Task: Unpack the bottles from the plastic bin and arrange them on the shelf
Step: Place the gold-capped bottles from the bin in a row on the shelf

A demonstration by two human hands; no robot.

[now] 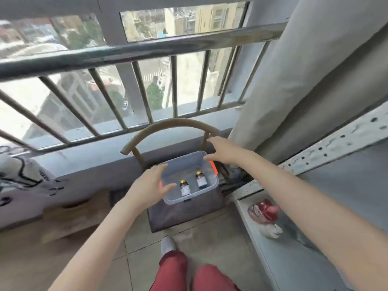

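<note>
A clear plastic bin (168,199) with orange latches sits on the dark seat of a chair. Two small bottles with gold caps and white labels lie inside it: one bottle (184,187) near the middle, the other bottle (201,179) to its right. My left hand (150,184) hovers with fingers spread at the bin's left rim. Over the bin's far right corner my right hand (222,151) is spread as well. Neither hand holds anything. The shelf (294,261) is a grey metal rack along the right.
The chair (174,219) has a curved wooden backrest against a low window ledge with metal bars. A red and white ceramic figure (265,217) stands on the shelf's lower board. A grey curtain (294,80) hangs at the right. My red-trousered legs show below.
</note>
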